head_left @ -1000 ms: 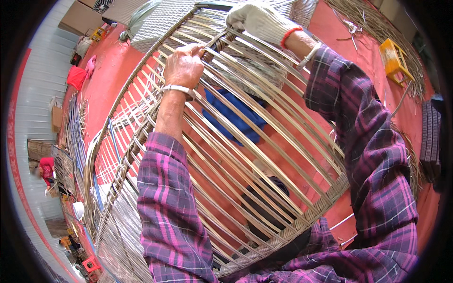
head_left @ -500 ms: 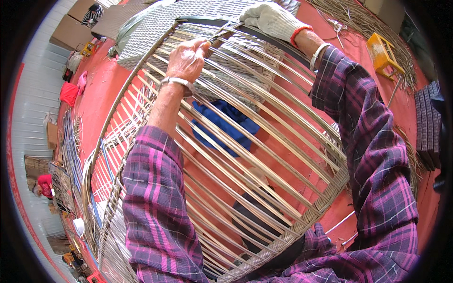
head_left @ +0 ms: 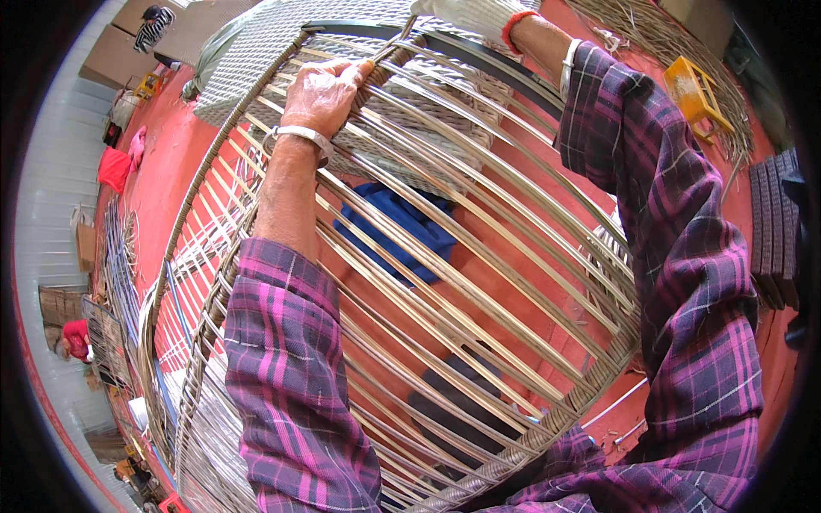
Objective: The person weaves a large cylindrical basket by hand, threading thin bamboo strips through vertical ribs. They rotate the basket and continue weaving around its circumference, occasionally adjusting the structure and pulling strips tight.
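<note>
Our bare left hand point(head_left: 323, 96) is closed, fingers curled round the wrapped bar point(head_left: 380, 79) near the far end of the frame point(head_left: 560, 416). Our gloved right hand point(head_left: 479, 15), partly cut off, seems pinched on a strand point(head_left: 408, 31) above the far edge. The left sits nearer us. The frame stretches beneath both, its strips slanting from far left to near right, over blue cloth point(head_left: 398, 235).

Purple plaid sleeves point(head_left: 286, 368), red-edged white glove point(head_left: 475, 15), tan-brown strips point(head_left: 492, 306), blue cloth point(head_left: 434, 244), red floor point(head_left: 167, 162)
</note>
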Action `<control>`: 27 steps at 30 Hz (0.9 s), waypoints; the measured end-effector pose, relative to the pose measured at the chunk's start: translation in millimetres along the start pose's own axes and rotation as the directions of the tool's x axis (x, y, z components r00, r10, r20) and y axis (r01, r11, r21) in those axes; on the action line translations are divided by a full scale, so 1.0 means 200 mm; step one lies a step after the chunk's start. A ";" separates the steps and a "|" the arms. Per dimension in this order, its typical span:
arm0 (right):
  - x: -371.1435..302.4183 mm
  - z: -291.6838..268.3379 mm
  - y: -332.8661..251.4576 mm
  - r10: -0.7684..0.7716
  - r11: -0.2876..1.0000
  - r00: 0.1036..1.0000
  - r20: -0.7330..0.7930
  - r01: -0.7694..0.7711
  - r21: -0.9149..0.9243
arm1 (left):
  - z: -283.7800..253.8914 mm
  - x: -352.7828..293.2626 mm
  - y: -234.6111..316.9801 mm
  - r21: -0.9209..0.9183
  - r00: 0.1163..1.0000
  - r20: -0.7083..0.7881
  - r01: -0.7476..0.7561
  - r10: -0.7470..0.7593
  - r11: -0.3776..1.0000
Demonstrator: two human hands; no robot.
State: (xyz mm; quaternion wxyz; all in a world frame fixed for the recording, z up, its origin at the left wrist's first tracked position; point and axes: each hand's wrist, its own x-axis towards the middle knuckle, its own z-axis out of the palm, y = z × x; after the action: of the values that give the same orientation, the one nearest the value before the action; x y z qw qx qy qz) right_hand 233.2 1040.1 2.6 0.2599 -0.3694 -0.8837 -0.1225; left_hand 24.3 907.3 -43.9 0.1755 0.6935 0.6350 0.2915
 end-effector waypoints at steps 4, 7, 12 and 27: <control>0.01 0.08 0.04 0.056 0.995 0.998 0.009 -0.056 0.077 | 0.00 0.00 0.03 0.094 0.997 0.014 0.071 -0.072 0.993; -0.02 0.11 0.04 0.061 0.997 0.998 0.000 -0.061 0.046 | 0.02 -0.02 0.08 0.222 0.999 0.009 0.044 -0.047 0.974; -0.18 0.09 -0.05 0.078 0.996 0.997 -0.013 -0.079 -0.045 | 0.06 -0.09 0.18 0.438 0.996 -0.071 -0.011 0.047 0.899; -0.38 -0.14 -1.28 -0.376 0.749 0.920 -0.115 0.374 0.547 | -0.71 -1.64 -0.36 0.411 0.969 -0.228 0.188 -0.100 0.892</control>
State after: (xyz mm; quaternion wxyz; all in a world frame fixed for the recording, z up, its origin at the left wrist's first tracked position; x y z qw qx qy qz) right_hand 105.0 805.7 -21.8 0.3252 -0.0926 -0.9366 0.0918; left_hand -127.3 577.3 -38.4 -0.0251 0.6330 0.7477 0.1990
